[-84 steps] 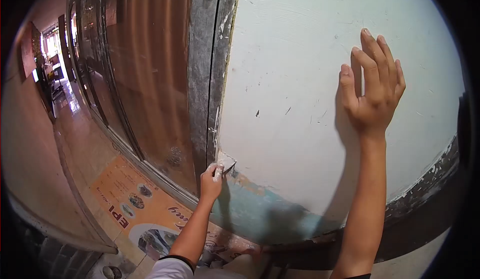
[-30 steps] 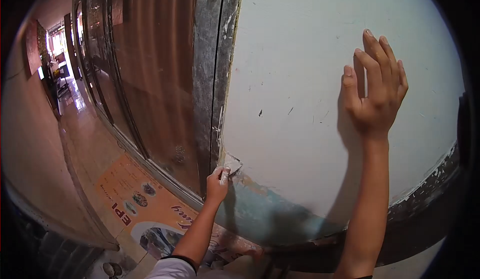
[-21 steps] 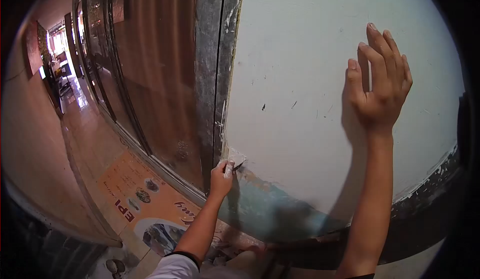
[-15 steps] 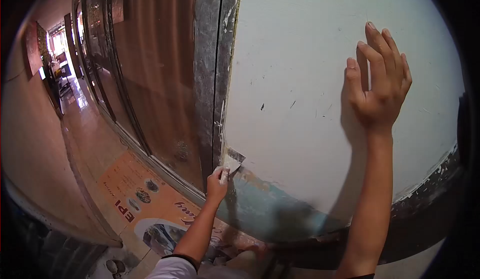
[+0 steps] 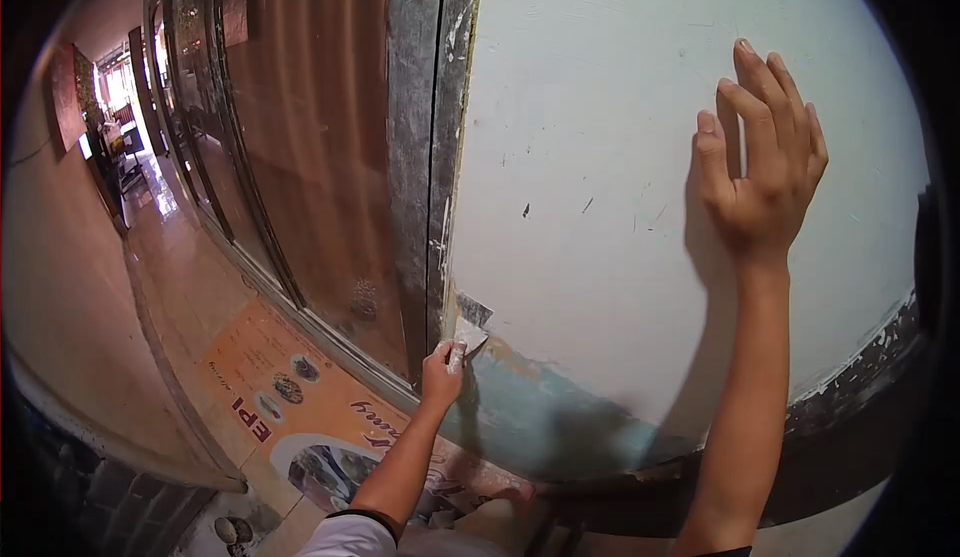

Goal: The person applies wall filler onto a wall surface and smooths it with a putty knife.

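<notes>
My left hand (image 5: 441, 373) is closed around the handle of a scraper (image 5: 470, 334) with a pale, putty-smeared blade. The blade lies at the lower left corner of the white wall panel (image 5: 590, 107), beside a dark grey patch and just above a blue-green area (image 5: 540, 407). My right hand (image 5: 765, 157) rests with fingers spread on the upper right of the panel, holding nothing. Its shadow falls on the panel to its left. A few small dark marks show mid-panel.
A worn grey door frame (image 5: 415, 137) borders the panel on the left, beside brown-curtained glass (image 5: 310, 127). An orange printed banner (image 5: 290, 357) lies on the floor. A corridor runs to the far left. At bottom left stand grey blocks (image 5: 130, 507).
My left hand and the scraper have shifted slightly down and to the right. My right hand stays spread on the panel, almost unmoved.
</notes>
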`<state>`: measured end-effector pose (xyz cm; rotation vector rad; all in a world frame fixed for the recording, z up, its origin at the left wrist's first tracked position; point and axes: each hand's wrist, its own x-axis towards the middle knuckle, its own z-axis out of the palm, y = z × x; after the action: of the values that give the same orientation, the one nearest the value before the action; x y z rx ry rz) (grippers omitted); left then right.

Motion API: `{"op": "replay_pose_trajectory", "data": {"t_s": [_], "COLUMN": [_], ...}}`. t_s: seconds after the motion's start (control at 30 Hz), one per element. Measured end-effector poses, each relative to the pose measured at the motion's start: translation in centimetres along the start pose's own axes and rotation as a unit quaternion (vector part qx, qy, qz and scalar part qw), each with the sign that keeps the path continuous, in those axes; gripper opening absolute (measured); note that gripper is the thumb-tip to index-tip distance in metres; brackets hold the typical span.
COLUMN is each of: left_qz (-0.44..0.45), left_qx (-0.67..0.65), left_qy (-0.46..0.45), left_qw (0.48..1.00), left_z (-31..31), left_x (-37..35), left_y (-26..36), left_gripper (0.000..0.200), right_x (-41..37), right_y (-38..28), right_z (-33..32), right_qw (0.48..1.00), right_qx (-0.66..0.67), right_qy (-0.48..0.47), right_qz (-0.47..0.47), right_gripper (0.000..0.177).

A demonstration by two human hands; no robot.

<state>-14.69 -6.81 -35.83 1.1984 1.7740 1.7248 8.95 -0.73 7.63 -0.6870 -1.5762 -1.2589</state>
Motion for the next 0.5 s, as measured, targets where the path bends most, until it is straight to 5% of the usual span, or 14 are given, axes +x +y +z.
{"op": "replay_pose_trajectory", "data": {"t_s": [0.5], "left_qz": [0.003], "left_qx": [0.025], "left_qy": [0.011], "left_qw": [1.000], "left_z": [-0.5], "left_x": [0.3], "left_y": [0.0], "left_gripper": [0.026], "right_x": [0.1], "right_y": [0.0], "right_z": [-0.1], "right_qw": [1.000], "right_qx": [0.004], "right_qy": [0.002], "right_qz": [-0.002], "right_gripper": [0.021]}}
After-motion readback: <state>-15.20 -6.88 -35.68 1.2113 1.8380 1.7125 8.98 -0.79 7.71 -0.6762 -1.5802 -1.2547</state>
